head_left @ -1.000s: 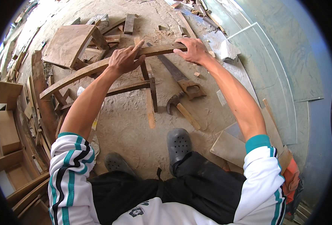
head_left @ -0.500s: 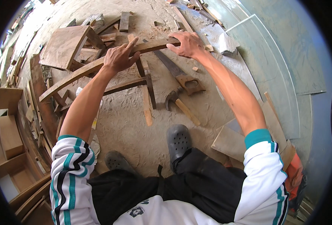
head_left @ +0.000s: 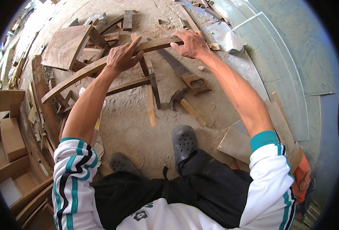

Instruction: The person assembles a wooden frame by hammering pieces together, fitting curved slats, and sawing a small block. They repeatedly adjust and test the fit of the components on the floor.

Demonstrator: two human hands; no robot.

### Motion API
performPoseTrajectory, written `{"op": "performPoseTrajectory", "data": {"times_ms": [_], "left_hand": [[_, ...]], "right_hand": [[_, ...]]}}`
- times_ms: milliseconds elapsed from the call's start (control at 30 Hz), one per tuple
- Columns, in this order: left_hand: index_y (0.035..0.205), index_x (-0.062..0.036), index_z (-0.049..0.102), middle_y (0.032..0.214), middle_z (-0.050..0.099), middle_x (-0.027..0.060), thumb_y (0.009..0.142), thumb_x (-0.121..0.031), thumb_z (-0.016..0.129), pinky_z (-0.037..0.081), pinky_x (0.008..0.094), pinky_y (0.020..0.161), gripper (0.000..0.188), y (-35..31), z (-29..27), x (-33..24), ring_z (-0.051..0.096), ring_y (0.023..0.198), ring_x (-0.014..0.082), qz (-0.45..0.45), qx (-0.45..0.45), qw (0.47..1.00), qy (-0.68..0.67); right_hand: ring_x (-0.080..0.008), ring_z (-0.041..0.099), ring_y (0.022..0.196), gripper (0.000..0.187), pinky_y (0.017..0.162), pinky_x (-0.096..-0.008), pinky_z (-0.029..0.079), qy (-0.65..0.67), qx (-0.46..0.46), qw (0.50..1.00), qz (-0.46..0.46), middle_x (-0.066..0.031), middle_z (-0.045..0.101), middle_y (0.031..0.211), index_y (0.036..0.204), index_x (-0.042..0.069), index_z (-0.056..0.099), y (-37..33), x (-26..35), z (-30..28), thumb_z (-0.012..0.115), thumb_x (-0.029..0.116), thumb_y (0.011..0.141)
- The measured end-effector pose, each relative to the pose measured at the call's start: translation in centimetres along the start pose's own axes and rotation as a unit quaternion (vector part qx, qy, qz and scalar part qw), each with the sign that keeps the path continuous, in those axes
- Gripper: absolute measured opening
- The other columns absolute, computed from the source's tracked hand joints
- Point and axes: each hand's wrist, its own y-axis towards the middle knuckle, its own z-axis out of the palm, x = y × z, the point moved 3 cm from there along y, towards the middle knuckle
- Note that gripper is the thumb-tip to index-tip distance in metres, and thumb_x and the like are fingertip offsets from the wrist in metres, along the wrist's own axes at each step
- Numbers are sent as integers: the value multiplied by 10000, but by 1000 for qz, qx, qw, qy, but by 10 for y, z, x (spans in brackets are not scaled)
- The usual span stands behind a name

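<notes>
A long wooden bar (head_left: 156, 45) runs aslant in front of me, lower at the left and higher at the right. My left hand (head_left: 120, 58) closes over its middle, with the index finger stretched along it and the thumb on the near side. At the bar's right end, my right hand (head_left: 192, 44) grips it, thumb apart from the fingers; the far fingertips of both hands are hidden. Beneath the bar, a wooden frame with legs (head_left: 133, 85) stands on the floor. A handsaw (head_left: 181, 73) and a hammer (head_left: 186, 105) lie to the right of this frame.
A box-like wooden piece (head_left: 65, 48) lies at the far left, near several offcuts. Wooden drawers or shelves (head_left: 12, 140) stand at the left edge. Glass sheets (head_left: 280, 65) lie along the right. Loose boards (head_left: 236, 145) are by my right arm. My grey clogs (head_left: 184, 142) are on the dusty floor.
The whole view has shifted very slightly. Both hands keep their places on the wooden bar, and the tools lie where they were.
</notes>
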Motion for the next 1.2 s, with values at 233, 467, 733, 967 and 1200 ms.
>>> {"op": "performPoseTrajectory", "data": {"times_ms": [233, 467, 733, 967, 1200], "left_hand": [[1530, -225, 406, 946, 703, 136, 983, -552, 492, 565, 455, 655, 643, 0, -3, -2, 707, 756, 323, -10, 17, 1000, 14], [1533, -221, 399, 936, 702, 132, 980, -548, 497, 561, 454, 653, 650, 0, -2, -2, 704, 750, 312, -4, 10, 1000, 15], [1544, -225, 377, 959, 702, 137, 984, -563, 476, 559, 458, 658, 662, -2, -3, 0, 706, 789, 313, -13, 21, 1000, 16], [1530, -218, 396, 967, 717, 137, 971, -505, 536, 564, 465, 630, 644, -1, -2, -1, 709, 764, 322, -9, 18, 1000, -2], [1535, -225, 389, 895, 701, 110, 969, -510, 543, 549, 443, 579, 653, -2, 1, 1, 696, 714, 298, 1, -11, 1000, 4]], "right_hand": [[-275, 636, 1143, 540, 997, -474, 383, -3, -5, 1000, 10, -113, 678, 1284, 1261, 150, 658, -4, 6, -3, 612, 506, 858], [-334, 628, 1148, 570, 1072, -535, 364, 6, -26, 999, -24, -202, 675, 1213, 1250, 28, 629, -3, 8, -3, 597, 463, 883], [-312, 648, 1094, 529, 1000, -466, 416, 16, -21, 999, -19, -181, 686, 1192, 1203, 39, 650, -2, 9, -2, 589, 465, 894], [-293, 650, 1074, 512, 956, -449, 419, 13, -32, 999, -29, -146, 697, 1151, 1195, 53, 655, -4, 11, -5, 599, 465, 897], [-280, 632, 1050, 498, 922, -431, 408, -1, -30, 999, -27, -149, 682, 1126, 1182, 46, 652, -4, 13, -5, 588, 452, 900]]}}
